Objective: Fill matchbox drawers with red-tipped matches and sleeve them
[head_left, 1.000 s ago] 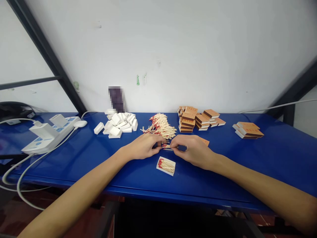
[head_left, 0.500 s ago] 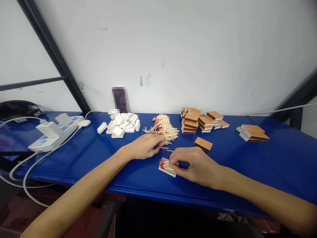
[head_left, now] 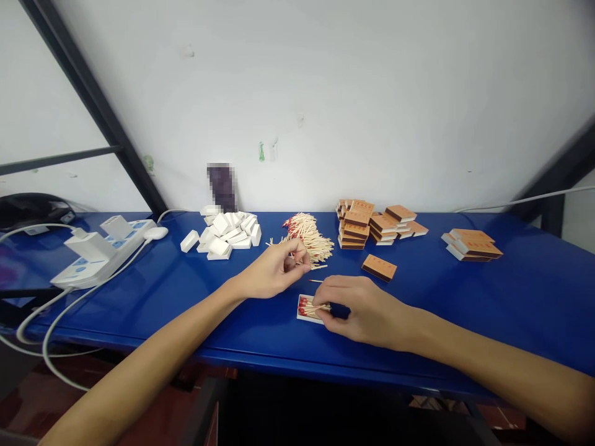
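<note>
A white matchbox tray (head_left: 310, 319) holding red-tipped matches (head_left: 307, 306) lies near the front of the blue table. My right hand (head_left: 372, 313) reaches into its right end, thumb and fingertips closed on matches there. Just in front of the big match pile (head_left: 310, 229), my left hand (head_left: 274, 269) is raised a little with thumb and fingers pinched together. What lies between those fingertips, if anything, is too small to make out. One loose match (head_left: 315, 281) rests on the table between my hands. Beyond my right hand is a single orange matchbox sleeve (head_left: 380, 267).
White empty-looking trays (head_left: 227, 232) are heaped at the back left. Orange matchboxes (head_left: 357, 220) stand stacked at the back right, with a smaller stack (head_left: 474, 243) farther right. A power strip (head_left: 100, 257) with white cables occupies the left side. The wall (head_left: 372, 111) closes off the back.
My left hand has lifted slightly off the table, its fingers curling into a pinch. The tray has turned a little straighter, with my right fingers still at its matches.
</note>
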Motion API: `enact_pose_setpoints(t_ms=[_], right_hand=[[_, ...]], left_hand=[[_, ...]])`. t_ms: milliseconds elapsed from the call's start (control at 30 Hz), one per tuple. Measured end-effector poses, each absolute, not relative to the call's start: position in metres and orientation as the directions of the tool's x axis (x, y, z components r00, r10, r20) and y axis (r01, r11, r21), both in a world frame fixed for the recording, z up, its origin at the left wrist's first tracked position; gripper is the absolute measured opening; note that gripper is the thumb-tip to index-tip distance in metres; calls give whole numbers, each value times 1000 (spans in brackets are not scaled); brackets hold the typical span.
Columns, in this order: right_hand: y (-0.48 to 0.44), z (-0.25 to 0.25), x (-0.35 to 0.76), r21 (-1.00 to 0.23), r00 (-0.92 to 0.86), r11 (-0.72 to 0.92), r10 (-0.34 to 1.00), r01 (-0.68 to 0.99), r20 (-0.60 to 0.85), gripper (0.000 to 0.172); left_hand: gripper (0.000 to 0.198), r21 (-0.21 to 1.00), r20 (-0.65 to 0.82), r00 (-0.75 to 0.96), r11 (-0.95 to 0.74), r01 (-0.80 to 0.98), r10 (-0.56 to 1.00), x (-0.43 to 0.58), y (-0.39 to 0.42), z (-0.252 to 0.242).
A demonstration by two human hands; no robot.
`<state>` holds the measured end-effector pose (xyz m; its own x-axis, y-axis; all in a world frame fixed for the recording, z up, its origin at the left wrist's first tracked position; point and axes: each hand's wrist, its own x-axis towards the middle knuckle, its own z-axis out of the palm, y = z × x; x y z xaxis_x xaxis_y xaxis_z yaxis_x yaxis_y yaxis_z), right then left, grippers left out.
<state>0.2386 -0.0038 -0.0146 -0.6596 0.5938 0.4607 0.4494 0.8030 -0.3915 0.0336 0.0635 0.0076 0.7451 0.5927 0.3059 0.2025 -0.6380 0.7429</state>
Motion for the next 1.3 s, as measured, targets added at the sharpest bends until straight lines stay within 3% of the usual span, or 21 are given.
enact_pose_setpoints(t_ms=[167, 367, 533, 733, 933, 1133, 1300], right_hand=[[-4, -9, 241, -302, -623, 875, 482, 379, 616, 13], [0, -1, 250, -139, -512, 897, 360, 418, 780, 16], [5, -4, 254, -107, -557, 887, 371, 449, 743, 18], [5, -5, 252, -166, -694, 901, 417, 401, 587, 11], [3, -16, 242, -188, -713, 905, 417, 381, 564, 15], [2, -25, 229, -76, -695, 880, 421, 469, 583, 26], [5, -26, 232, -68, -707, 907, 370, 417, 602, 15]], left_hand=[[27, 857, 192, 785, -491, 159, 590, 35, 63, 7], [13, 852, 26, 855, -458, 252, 519, 34, 61, 9], [13, 815, 40, 872, -521, 254, 488, 34, 62, 6], [14, 779, 43, 886, -571, 260, 463, 29, 65, 9], [14, 827, -57, 912, -493, 271, 406, 28, 69, 9], [13, 928, -35, 850, -299, 223, 525, 27, 83, 1], [16, 919, -38, 867, -323, 225, 497, 28, 82, 1]])
